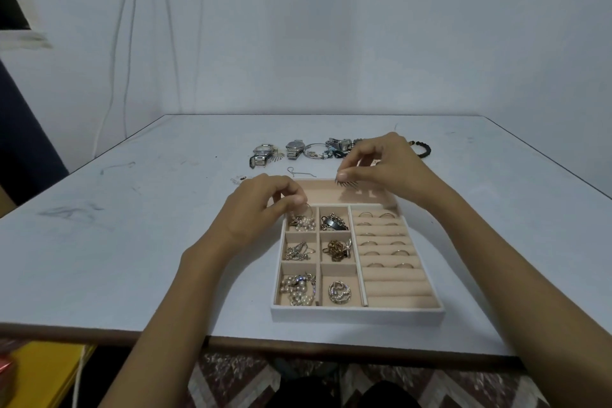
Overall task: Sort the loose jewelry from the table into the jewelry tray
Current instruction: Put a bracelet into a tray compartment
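Pale tabletop (132, 242) fills the view, with the jewelry tray (357, 313) under both your hands. Your left hand (261, 205) pinches a thin hoop (306, 207) just above the pearl cluster (303, 223) in the compartment below its fingertips. Your right hand (381, 162) pinches a dark fringed piece (346, 183) over the long section beneath it. Lowered carelessly, the hoop likely hooks the pearls and drags them out as you withdraw. The fringe may snag your fingers or drop among the rings (397, 243). Watches (265, 151) and a beaded bracelet (424, 149) wait beyond your right hand.
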{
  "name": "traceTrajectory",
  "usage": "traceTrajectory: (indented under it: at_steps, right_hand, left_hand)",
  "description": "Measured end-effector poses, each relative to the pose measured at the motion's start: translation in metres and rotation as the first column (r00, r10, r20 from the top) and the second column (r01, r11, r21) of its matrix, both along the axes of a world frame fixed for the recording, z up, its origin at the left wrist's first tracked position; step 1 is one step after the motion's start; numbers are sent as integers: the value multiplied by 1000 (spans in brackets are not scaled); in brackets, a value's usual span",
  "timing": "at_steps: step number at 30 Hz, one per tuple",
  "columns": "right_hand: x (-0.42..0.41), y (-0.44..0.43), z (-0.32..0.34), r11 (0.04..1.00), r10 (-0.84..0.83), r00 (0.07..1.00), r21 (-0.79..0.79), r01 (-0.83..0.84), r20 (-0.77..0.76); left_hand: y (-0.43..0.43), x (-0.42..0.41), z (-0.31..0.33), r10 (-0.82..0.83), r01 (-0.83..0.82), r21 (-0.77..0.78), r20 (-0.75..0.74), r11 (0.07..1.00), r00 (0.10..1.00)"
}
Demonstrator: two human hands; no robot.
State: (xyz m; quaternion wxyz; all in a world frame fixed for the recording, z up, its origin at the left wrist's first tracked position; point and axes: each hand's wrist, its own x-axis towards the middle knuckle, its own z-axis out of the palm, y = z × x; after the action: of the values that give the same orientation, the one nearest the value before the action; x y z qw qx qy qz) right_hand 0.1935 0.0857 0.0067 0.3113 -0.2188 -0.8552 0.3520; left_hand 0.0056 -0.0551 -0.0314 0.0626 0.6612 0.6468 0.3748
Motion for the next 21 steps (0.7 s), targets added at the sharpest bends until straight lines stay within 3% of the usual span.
traceTrajectory:
  at_steps: [21]
  right_hand:
    - [-1,-3,-1,996,17,997,88,-24,77]
  left_hand:
    - [3,0,-7,40,-40,4,-28,999,999]
